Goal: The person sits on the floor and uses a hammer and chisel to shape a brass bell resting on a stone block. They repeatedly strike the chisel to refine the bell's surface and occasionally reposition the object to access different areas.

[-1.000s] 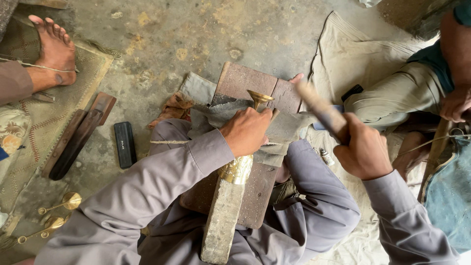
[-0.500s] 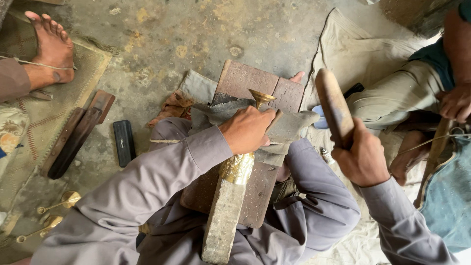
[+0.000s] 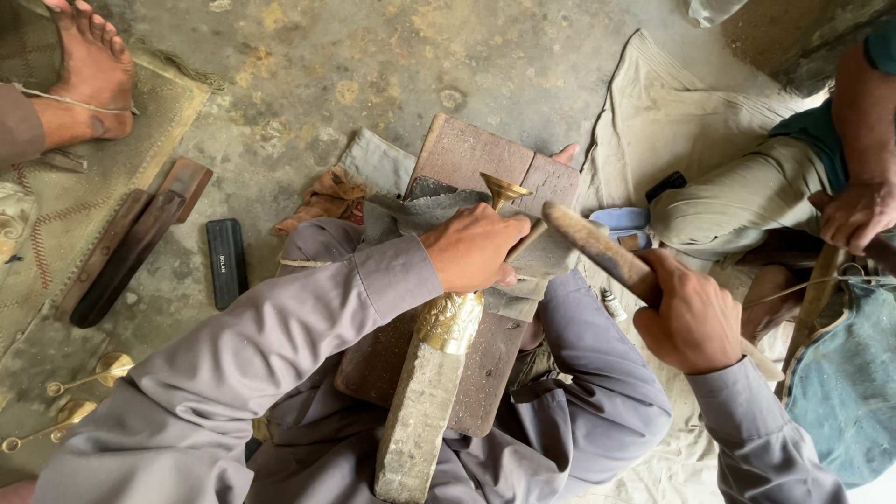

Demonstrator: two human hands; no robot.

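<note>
while the person sits on the bare concrete floor [image 3: 392,56] looking down into their lap, the left hand [image 3: 471,247] is wrapped tightly around the middle of a long scabbard-like piece, dull grey at the near end with an embossed brass collar [image 3: 450,322] and a flared brass tip [image 3: 502,191]. this piece lies on a worn brown wooden board [image 3: 467,154] that rests across the knees, its long axis running from the person's belly away toward the far edge of the board, tilted slightly to the right. the right hand [image 3: 691,322] is closed in a full fist around the handle of a flat, dark wooden mallet-like stick [image 3: 588,245]. the stick slants up and to the left, its head just beside the left hand's knuckles and just right of the brass tip, so the striking end lies almost across the piece's length. the right hand is farther from the piece; the left is on it. a grey cloth [image 3: 425,210] is bunched under the tip. to the left on the floor lie a small black rectangular case [image 3: 226,261] and dark wooden strips [image 3: 131,247]. another person's bare foot [image 3: 89,70] shows at top left, and another person's hand [image 3: 859,215] at far right holds a rod.
</note>
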